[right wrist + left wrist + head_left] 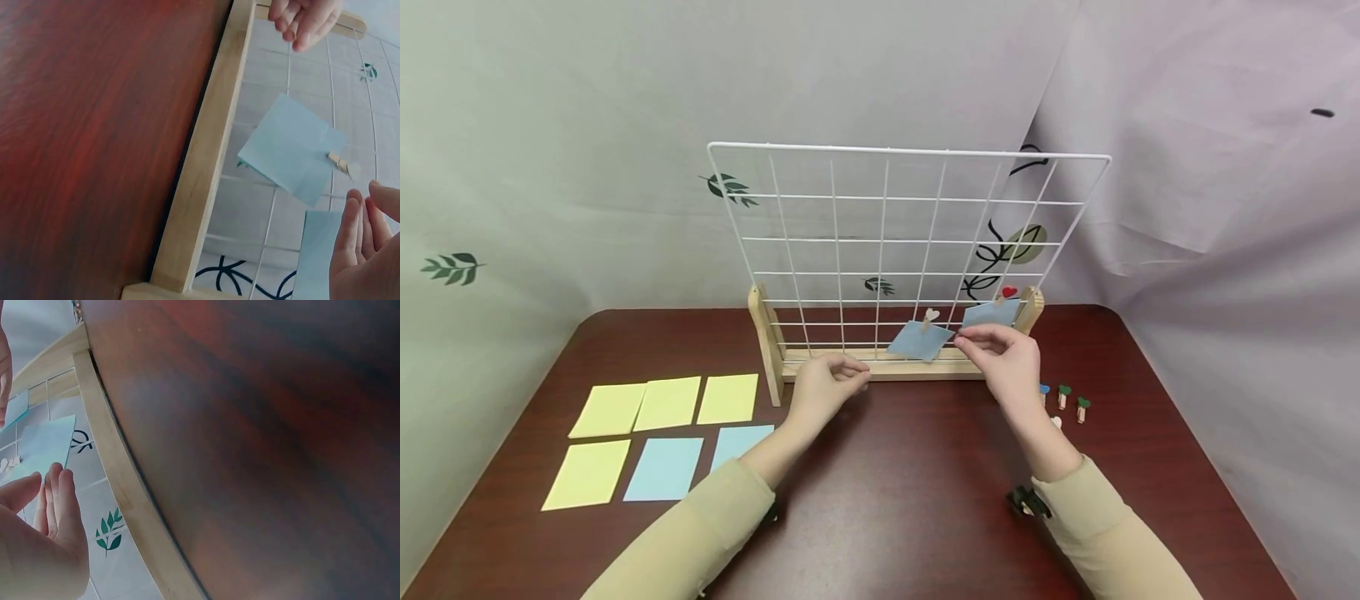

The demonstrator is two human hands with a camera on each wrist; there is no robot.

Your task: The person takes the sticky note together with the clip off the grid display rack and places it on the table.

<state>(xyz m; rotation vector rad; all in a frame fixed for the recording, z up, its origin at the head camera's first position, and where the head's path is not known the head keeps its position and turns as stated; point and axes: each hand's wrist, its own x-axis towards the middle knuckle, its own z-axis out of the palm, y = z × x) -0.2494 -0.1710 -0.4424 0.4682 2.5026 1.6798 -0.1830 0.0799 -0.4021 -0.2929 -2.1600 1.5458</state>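
Note:
A white wire grid [883,242] stands upright in a wooden base [955,371]. Low on it hangs a tilted blue paper note [917,342], held by a small clothespin with a white heart [931,316]. To its right, a second blue note [988,314] hangs under a red-heart clothespin [1007,292]. My right hand [1011,362] is at the grid, fingertips close to the tilted note's right corner and nothing between them. Left of that note, in front of the base, my left hand [823,383] hovers with loosely bent, empty fingers.
Several yellow notes [727,399] lie in rows on the dark red table [910,500] at the left, with blue notes [662,469] in the front row. Several heart clothespins, among them a green one [1082,408], lie right of my right wrist. A patterned cloth [587,167] hangs behind.

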